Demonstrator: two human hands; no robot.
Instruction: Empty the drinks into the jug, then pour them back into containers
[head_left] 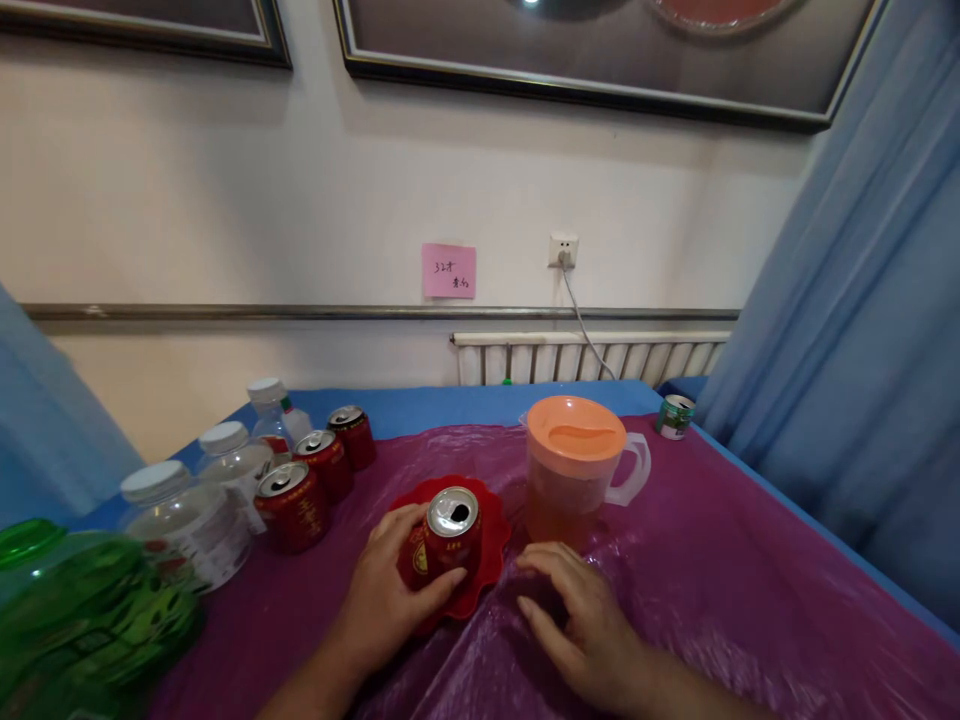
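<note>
Nearest the lens, at five o'clock, right hand (581, 620), grip released and empty, fingers curled, thumb apart; contact with the orange-lidded pitcher (566, 480) just beyond impossible to judge. Out at eight, blurred, a green bottle (97, 605). Toward seven, left hand (394, 580), grip closed around an opened red can (452, 545), thumb across the front. Can upright at six, above a red scalloped plate (491, 555); base hidden, no telling whether resting or lifted. Farther, toward eight, three red cans (327, 470) beside white-capped clear jars (229, 470). Between four and five, the pitcher, amber liquid inside. Past three, a small green can (675, 420) on a purple plastic sheet (727, 560).

Likely troubles: a knock to the pitcher from the loose right fingers, worse on wrinkled plastic; a plate skid from any sideways shove; a slip of smooth metal from too light a hold, or a dent from too hard a squeeze.
</note>
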